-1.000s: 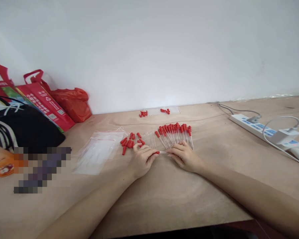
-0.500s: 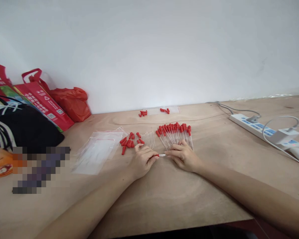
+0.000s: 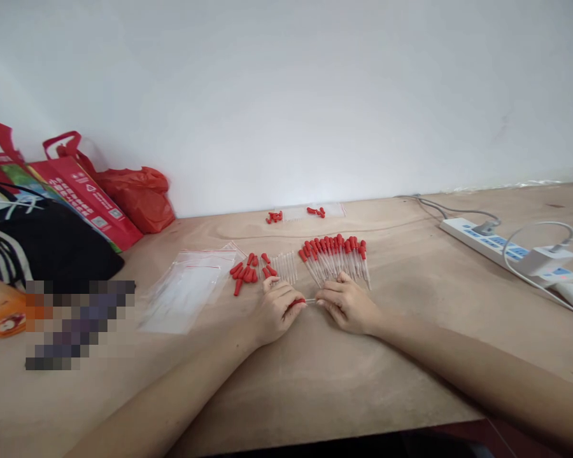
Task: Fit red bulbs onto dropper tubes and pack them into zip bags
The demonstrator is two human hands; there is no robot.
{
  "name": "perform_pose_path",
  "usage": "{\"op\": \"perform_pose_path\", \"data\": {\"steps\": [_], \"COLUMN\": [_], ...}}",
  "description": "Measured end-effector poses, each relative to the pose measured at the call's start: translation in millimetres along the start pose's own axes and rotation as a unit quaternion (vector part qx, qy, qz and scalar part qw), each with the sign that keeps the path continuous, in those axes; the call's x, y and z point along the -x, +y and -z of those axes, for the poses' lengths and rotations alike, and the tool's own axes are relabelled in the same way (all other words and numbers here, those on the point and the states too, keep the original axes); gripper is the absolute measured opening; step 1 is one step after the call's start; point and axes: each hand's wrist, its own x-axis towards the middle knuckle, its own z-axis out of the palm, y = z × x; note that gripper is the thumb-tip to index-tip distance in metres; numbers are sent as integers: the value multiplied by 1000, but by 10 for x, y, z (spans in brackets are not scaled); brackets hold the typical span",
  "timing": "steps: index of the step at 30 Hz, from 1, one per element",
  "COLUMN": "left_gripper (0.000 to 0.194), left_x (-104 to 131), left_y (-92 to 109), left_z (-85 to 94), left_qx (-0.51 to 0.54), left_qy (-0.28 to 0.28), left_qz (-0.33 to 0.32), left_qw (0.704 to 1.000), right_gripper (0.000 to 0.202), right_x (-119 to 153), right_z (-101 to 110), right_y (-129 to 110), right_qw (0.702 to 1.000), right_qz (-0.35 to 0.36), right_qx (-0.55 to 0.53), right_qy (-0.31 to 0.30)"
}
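My left hand (image 3: pixel 281 312) is closed on a red rubber bulb (image 3: pixel 298 302), mostly covered by the fingers. A clear glass dropper tube (image 3: pixel 311 301) runs sideways from the bulb to my right hand (image 3: pixel 346 304), whose fingertips pinch it. Whether the tube sits inside the bulb cannot be made out. Just beyond my right hand lie several droppers (image 3: pixel 335 251) with red bulbs on, fanned side by side. Past my left hand are a row of bare glass tubes (image 3: pixel 285 267) and a loose pile of red bulbs (image 3: pixel 245 275).
Clear zip bags (image 3: pixel 186 289) lie to the left. More red bulbs (image 3: pixel 274 217) and a small bag (image 3: pixel 334 210) are by the wall. At right sits a power strip (image 3: pixel 496 245) with cables. Red bags (image 3: pixel 138 197) and a black bag (image 3: pixel 42 245) stand at left.
My right hand has shifted slightly left and down along the tube. My left hand now covers more of the bulb, and the two hands are a little closer together.
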Motion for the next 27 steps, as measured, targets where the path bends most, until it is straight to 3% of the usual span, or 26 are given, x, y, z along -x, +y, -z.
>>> {"op": "perform_pose_path", "data": {"steps": [14,20,23,27], "left_gripper": [19,18,25,37], "left_x": [-10,-37,-29,-1], "left_y": [-1,-76,-150,-275], "left_z": [5,82,175,358], "left_qx": [-23,-46,-88,-170], "left_qy": [-39,-35,0,37], "left_qz": [-26,-2,52,216], "left_qw": [999,998,995,961], "right_gripper": [26,23,20,22], "right_x": [-59,-106,-137,-297], "right_z": [-45,93,141,105], "right_y": [-36,-76,-45,102], "right_qw": [999,997,996,976], "right_qz": [-8,-7,-45,-214], "right_qx": [-18,58,62,-10], "right_qy": [-35,-41,-53,-31]}}
